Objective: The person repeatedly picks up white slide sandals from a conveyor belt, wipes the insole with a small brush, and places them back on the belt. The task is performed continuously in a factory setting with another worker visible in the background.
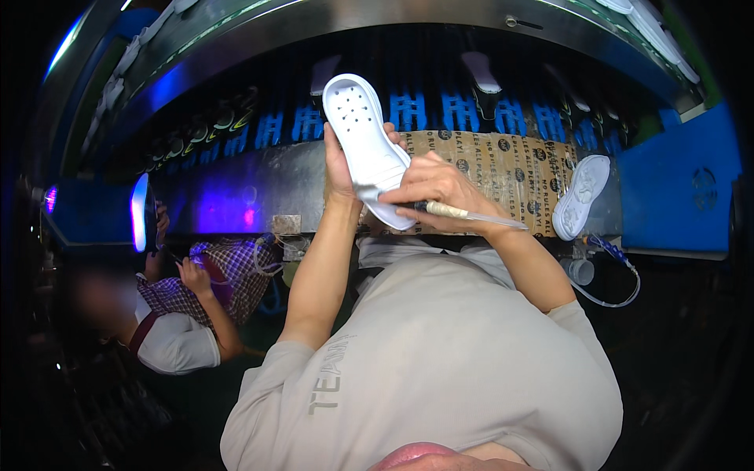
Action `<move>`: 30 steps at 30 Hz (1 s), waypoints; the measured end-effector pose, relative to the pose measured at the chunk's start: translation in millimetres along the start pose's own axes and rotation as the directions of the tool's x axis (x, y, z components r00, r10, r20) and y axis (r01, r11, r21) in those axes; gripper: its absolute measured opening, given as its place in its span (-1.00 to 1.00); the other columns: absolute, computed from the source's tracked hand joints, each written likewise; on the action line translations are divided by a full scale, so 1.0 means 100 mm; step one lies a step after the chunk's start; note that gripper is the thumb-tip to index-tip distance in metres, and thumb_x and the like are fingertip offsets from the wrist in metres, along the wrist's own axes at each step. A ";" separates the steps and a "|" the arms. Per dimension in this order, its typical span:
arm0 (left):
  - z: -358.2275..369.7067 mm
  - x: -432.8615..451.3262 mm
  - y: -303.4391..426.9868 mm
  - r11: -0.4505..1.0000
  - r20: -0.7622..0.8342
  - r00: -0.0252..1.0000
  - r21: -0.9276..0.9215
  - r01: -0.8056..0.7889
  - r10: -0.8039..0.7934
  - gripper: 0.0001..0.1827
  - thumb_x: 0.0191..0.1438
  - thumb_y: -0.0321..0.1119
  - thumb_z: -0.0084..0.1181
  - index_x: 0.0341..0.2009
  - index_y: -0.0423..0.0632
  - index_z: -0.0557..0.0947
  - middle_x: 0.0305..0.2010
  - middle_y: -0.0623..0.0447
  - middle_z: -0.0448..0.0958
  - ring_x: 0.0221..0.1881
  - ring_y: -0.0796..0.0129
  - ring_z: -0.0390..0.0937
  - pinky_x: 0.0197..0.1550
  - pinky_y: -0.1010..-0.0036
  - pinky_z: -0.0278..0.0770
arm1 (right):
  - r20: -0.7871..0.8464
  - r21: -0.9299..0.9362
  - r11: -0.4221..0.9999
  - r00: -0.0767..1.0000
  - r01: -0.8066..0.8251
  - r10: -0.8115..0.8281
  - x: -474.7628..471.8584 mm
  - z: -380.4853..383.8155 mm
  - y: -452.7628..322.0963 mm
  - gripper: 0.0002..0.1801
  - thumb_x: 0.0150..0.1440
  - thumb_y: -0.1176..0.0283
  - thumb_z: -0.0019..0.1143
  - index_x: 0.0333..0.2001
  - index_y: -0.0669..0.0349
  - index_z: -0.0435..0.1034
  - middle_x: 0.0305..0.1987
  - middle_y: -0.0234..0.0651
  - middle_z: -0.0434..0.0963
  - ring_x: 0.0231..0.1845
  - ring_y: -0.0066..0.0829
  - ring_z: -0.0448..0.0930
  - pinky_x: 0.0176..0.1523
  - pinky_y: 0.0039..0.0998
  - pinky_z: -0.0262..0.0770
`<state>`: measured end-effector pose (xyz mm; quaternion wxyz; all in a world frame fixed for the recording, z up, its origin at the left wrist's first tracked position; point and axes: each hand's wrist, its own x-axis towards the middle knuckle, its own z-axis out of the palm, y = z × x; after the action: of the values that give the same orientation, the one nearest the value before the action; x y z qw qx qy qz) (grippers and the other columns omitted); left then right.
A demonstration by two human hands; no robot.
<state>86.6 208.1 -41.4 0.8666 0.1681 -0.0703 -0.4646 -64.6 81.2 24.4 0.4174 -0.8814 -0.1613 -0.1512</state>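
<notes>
A white shoe sole (362, 141) with small dark holes in its upper part is tilted in front of me, over the bench. My left hand (339, 165) grips it from beneath and along its left edge, with some fingertips showing at the right edge. My right hand (442, 188) holds a slim brush-like tool (445, 209) with a tape-wrapped handle and a clear tube-like rear end. The tool's tip lies at the sole's lower part, partly hidden by my fingers. Another white sole (582, 197), with crumpled pale matter on it, lies at the bench's right end.
Printed brown packing material (489, 171) covers part of the metal bench (224, 188). Beyond it stands a rack of blue supports (406, 112) with shoe parts. A blue panel (677, 182) borders the right. A co-worker (182, 329) holds another sole (140, 212) at the left.
</notes>
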 end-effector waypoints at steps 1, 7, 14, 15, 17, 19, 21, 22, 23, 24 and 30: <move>0.05 0.01 0.06 1.000 -0.001 1.000 -0.020 0.002 -0.002 -0.06 0.30 0.54 -0.50 0.22 -0.08 0.44 -0.14 -0.12 0.54 -0.17 0.12 0.57 -0.03 0.13 0.65 | 0.065 0.150 0.988 0.997 0.042 -0.052 -0.01 -0.04 -0.04 -0.69 0.04 0.42 0.49 -0.08 0.07 0.70 -0.33 -0.35 0.69 -0.29 -0.43 0.57 0.01 -0.35 0.43; 0.41 0.13 0.38 0.990 0.144 0.989 0.141 -0.004 -0.017 -0.11 0.30 0.50 -0.37 0.29 -0.03 0.39 -0.11 -0.11 0.51 -0.15 0.20 0.56 -0.01 0.21 0.63 | 0.072 -0.027 0.997 0.995 -0.073 0.075 -0.01 -0.23 -0.11 -0.68 0.05 0.30 0.50 -0.09 0.06 0.70 -0.24 -0.39 0.72 -0.24 -0.40 0.58 0.01 -0.35 0.43; 0.86 0.20 0.55 0.863 0.201 0.948 0.491 0.120 -0.247 -0.09 0.37 0.43 -0.49 0.29 -0.14 0.46 -0.10 -0.22 0.59 -0.14 0.11 0.64 -0.01 0.15 0.68 | -0.008 0.116 0.992 0.999 -0.051 0.052 -0.11 -0.38 -0.27 -0.68 0.09 0.39 0.46 -0.03 0.06 0.69 -0.38 -0.36 0.63 -0.34 -0.38 0.51 -0.05 -0.33 0.41; 0.93 0.23 0.54 0.820 0.191 0.943 0.559 0.123 -0.271 -0.10 0.39 0.40 -0.50 0.28 -0.15 0.48 -0.10 -0.24 0.61 -0.16 0.10 0.67 -0.03 0.16 0.71 | 0.035 0.044 0.998 0.998 0.044 -0.045 -0.11 -0.40 -0.34 -0.67 0.09 0.37 0.47 -0.02 0.07 0.69 -0.38 -0.35 0.63 -0.33 -0.39 0.52 -0.05 -0.32 0.42; 1.09 0.20 0.46 0.716 0.082 0.951 0.679 0.165 -0.297 -0.19 0.44 0.29 -0.46 0.22 -0.18 0.55 -0.17 -0.25 0.66 -0.26 0.09 0.75 -0.27 0.30 0.80 | 0.147 0.263 0.958 0.977 0.111 -0.153 -0.20 -0.48 -0.40 -0.65 0.08 0.37 0.47 -0.01 0.06 0.68 -0.39 -0.37 0.61 -0.32 -0.39 0.52 -0.06 -0.33 0.43; 1.26 0.18 0.39 0.572 0.052 0.947 0.807 0.146 -0.316 -0.27 0.45 0.23 -0.33 0.22 -0.16 0.56 -0.16 -0.27 0.66 -0.26 0.12 0.76 -0.34 0.32 0.80 | 0.050 0.357 0.931 0.994 0.071 -0.095 -0.27 -0.53 -0.44 -0.66 0.08 0.37 0.47 -0.02 0.05 0.69 -0.40 -0.39 0.60 -0.31 -0.40 0.53 -0.05 -0.35 0.44; 1.38 0.19 0.34 0.310 -0.109 0.979 0.937 0.159 -0.174 -0.26 0.38 0.26 -0.10 0.15 -0.22 0.64 -0.12 -0.34 0.67 -0.21 0.11 0.76 -0.30 0.40 0.75 | -0.108 0.190 0.976 0.990 0.111 -0.092 -0.25 -0.50 -0.42 -0.69 0.08 0.34 0.48 -0.06 0.05 0.71 -0.42 -0.42 0.60 -0.32 -0.40 0.53 -0.07 -0.39 0.45; 1.38 0.23 0.32 0.237 -0.166 0.970 0.949 0.206 -0.180 -0.24 0.36 0.28 -0.08 0.13 -0.24 0.67 -0.10 -0.37 0.66 -0.16 0.07 0.75 -0.26 0.39 0.73 | -0.044 0.076 0.989 0.992 0.125 -0.122 -0.23 -0.51 -0.46 -0.69 0.08 0.33 0.47 -0.06 0.06 0.70 -0.42 -0.42 0.60 -0.33 -0.39 0.53 -0.08 -0.39 0.46; 1.41 0.25 0.31 0.162 -0.222 0.958 0.954 0.252 -0.182 -0.22 0.34 0.30 -0.05 0.11 -0.25 0.69 -0.07 -0.40 0.66 -0.12 0.04 0.74 -0.22 0.39 0.71 | 0.024 -0.038 0.988 0.989 0.146 -0.146 -0.20 -0.53 -0.51 -0.69 0.08 0.32 0.47 -0.06 0.07 0.70 -0.42 -0.42 0.60 -0.34 -0.39 0.52 -0.09 -0.38 0.46; 1.53 0.22 0.31 0.032 -0.238 0.946 0.967 0.251 -0.221 -0.19 0.33 0.33 -0.05 0.13 -0.23 0.69 0.01 -0.44 0.63 0.00 -0.04 0.70 -0.09 0.33 0.67 | 0.062 0.057 0.988 0.987 0.144 -0.148 -0.20 -0.55 -0.51 -0.68 0.08 0.35 0.47 -0.05 0.07 0.70 -0.42 -0.43 0.60 -0.34 -0.39 0.52 -0.09 -0.38 0.46; 1.31 0.53 0.29 -0.273 -0.389 0.836 0.914 0.299 -0.387 -0.23 0.34 0.35 -0.11 0.19 -0.09 0.69 0.19 -0.34 0.60 0.23 -0.09 0.57 0.26 0.24 0.45 | 0.022 -0.030 1.000 1.000 -0.010 0.011 -0.17 -0.54 -0.37 -0.68 0.05 0.41 0.48 -0.06 -0.02 0.70 -0.46 -0.47 0.56 -0.36 -0.44 0.51 -0.17 -0.33 0.49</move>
<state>103.1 149.4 89.2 0.2622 0.7534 -0.3662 -0.4791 -102.3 58.2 75.8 0.4032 -0.8900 -0.1591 -0.1416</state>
